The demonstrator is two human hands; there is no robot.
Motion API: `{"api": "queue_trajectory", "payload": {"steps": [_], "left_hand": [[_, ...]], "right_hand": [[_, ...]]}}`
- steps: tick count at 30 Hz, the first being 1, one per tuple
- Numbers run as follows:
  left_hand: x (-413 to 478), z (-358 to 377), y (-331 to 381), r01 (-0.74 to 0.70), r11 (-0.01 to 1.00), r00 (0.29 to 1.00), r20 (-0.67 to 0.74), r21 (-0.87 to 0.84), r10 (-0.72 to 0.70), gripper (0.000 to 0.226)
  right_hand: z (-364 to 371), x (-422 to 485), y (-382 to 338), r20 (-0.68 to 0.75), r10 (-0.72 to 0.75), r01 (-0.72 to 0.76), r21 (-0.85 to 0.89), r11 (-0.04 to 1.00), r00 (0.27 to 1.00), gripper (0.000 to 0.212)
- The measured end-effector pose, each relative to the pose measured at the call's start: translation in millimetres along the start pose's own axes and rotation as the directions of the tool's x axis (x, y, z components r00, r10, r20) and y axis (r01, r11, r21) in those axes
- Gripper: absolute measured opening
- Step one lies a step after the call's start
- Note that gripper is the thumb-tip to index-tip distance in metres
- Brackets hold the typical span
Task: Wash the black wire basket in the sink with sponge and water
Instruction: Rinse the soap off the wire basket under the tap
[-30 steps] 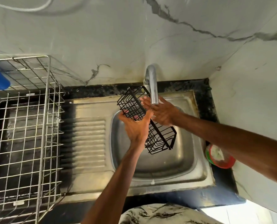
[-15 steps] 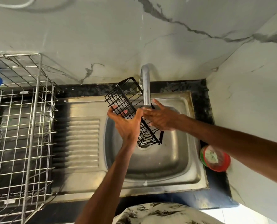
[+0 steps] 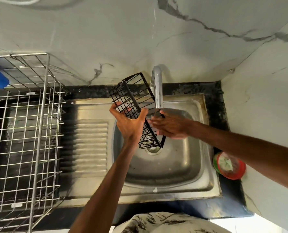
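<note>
Head view, nearest first: a patterned garment [image 3: 165,222] fills the bottom edge, and both forearms reach from it over the sink [image 3: 207,182]. At the sink's right edge, on the dark counter, sits a red-rimmed tub [image 3: 230,167], well apart from the hands; it may hold soap or a scrubber, but I cannot tell. No sponge shows.

Over the middle of the bowl, the left hand [image 3: 131,123] grips the basket [image 3: 133,98] from below, thumb on one long side and fingers curled around the other. The basket is tilted, lower end hanging above the drain [image 3: 154,149], upper end raised toward the back wall beside the tap [image 3: 157,88]. That slant likely lets water run down the wires and fall straight into the drain.

The right hand [image 3: 170,126] lies flat and spread against the basket's far side, just under the spout, seemingly rubbing wet wires bare-handed; it is blurred, so whether it holds anything I cannot tell. Water appears to be running onto it.

At the sink's left edge, a steel rack [image 3: 22,132] stands over the drainboard, probably where the basket will dry.
</note>
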State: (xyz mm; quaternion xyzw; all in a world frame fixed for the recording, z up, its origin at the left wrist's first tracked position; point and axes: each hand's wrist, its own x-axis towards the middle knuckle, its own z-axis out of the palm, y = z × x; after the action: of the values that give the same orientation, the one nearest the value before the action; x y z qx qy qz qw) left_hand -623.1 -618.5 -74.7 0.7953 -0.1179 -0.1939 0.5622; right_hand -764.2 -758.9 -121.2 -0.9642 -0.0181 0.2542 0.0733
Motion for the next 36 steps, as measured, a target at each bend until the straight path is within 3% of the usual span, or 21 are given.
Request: {"api": "queue_trajectory", "payload": {"steps": [2,7,12,16,19,21,23,27,29,31,32,34,35,36], "left_hand": [[-0.4,-0.6,-2.3,-0.022,1.0,1.0,0.008,0.011,0.022,0.08],[-0.3,-0.2,-2.3,-0.074,0.997,0.997,0.027,0.018,0.073,0.086],[7.1,-4.3,-0.6,-0.135,0.991,0.991,0.006,0.014,0.135,0.085],[8.2,-7.7,-7.3,-0.134,0.99,0.991,-0.021,-0.032,0.134,0.083],[2.4,-8.2,-7.8,-0.158,0.987,0.987,-0.04,-0.04,0.156,0.085],[2.8,-8.5,-6.9,-0.199,0.979,0.979,-0.052,-0.034,0.197,0.09],[5.1,-10.0,-4.4,-0.233,0.971,0.972,-0.05,-0.049,0.231,0.09],[8.8,-7.9,-1.1,-0.22,0.97,0.975,-0.065,-0.103,0.214,0.086],[6.9,-5.0,-3.3,-0.216,0.968,0.974,-0.091,-0.125,0.206,0.086],[5.9,-4.2,-3.2,-0.205,0.969,0.977,-0.09,-0.14,0.193,0.085],[5.6,-4.3,-4.0,-0.2,0.969,0.978,-0.084,-0.143,0.189,0.084],[1.7,-5.5,-4.0,-0.174,0.97,0.984,-0.052,-0.17,0.168,0.084],[-1.7,-6.1,-4.4,-0.162,0.969,0.987,-0.025,-0.187,0.16,0.086],[-5.0,-6.1,-6.6,-0.149,0.972,0.988,0.0,-0.183,0.151,0.09]], "right_hand": [[2.8,-4.0,-0.1,0.066,-0.034,0.033,0.028,0.999,0.997,0.056],[-25.5,4.3,5.2,-0.055,0.001,-0.005,-0.07,0.998,0.998,0.06],[-13.9,13.9,-7.3,-0.018,0.001,-0.002,-0.013,1.0,1.0,0.068],[-6.6,4.0,-10.7,0.084,0.045,-0.065,0.241,0.968,0.995,0.068],[-14.9,3.4,-7.9,0.011,0.114,-0.112,0.333,0.936,0.993,0.074],[-10.7,4.8,-9.3,-0.02,0.119,-0.108,0.29,0.951,0.993,0.068],[-2.8,4.7,-13.7,-0.041,0.163,-0.134,0.394,0.909,0.986,0.062],[5.2,0.4,-23.1,-0.195,0.369,-0.105,0.748,0.655,0.909,0.041],[14.9,-2.5,-30.3,-0.316,0.594,-0.059,0.849,0.525,0.74,0.028],[20.7,-0.1,-38.2,-0.214,0.82,-0.034,0.961,0.273,0.531,0.034],[18.7,2.6,-42.0,-0.049,0.861,-0.011,0.998,0.063,0.506,0.043],[14.0,10.7,-47.5,0.306,0.709,0.052,0.899,-0.435,0.636,0.047],[10.1,14.7,-51.0,0.356,0.603,0.073,0.819,-0.569,0.714,0.04],[7.5,17.3,-55.3,0.333,0.555,0.097,0.789,-0.607,0.762,0.029]]}}
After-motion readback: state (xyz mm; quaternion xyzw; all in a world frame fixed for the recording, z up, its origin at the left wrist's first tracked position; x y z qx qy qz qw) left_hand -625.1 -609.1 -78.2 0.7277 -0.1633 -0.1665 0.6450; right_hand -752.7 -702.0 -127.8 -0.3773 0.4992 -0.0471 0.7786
